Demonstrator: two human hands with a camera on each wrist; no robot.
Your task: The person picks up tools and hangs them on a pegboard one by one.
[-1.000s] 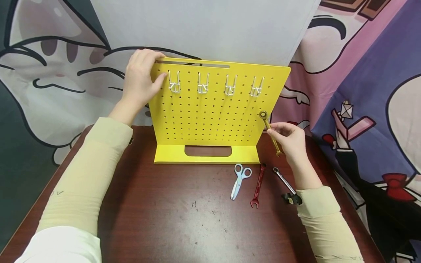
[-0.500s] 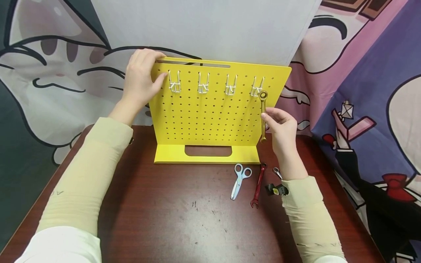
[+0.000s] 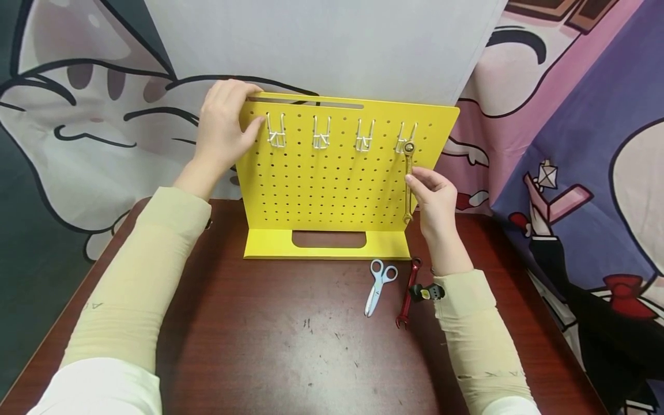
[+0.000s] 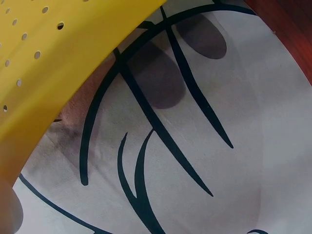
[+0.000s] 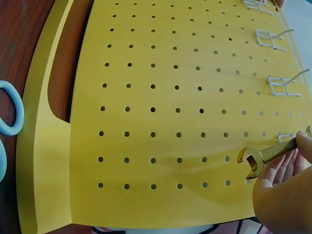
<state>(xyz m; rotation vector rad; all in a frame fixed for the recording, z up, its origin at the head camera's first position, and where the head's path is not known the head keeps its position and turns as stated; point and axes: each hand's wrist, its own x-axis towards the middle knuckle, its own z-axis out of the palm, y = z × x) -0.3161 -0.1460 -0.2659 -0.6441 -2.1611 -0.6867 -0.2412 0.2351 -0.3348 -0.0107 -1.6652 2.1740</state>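
Note:
A yellow pegboard [image 3: 321,173] stands upright on its foot, with white wire hooks [image 3: 320,138] in a row near its top. My left hand [image 3: 223,121] grips its upper left corner, fingers over the top edge and thumb in front. My right hand [image 3: 436,193] pinches a gold combination wrench [image 3: 408,184] by its shank, between thumb and fingers. The wrench hangs nearly vertical, ring end up. That ring overlaps the rightmost hook [image 3: 406,138]; whether the hook's tip is through it I cannot tell. In the right wrist view the wrench's open end [image 5: 253,162] points away from my hand.
On the brown table [image 3: 270,334], light blue scissors [image 3: 377,288] lie in front of the board. Beside them is a red wrench [image 3: 410,294], partly covered by a dark strap piece [image 3: 427,292] at my right cuff. Printed cloth [image 3: 565,173] hangs behind and at the right.
My right hand has moved up and left with the gold wrench, which turned from slanted to nearly vertical, its ring now at the rightmost hook. My left hand stays on the board's corner.

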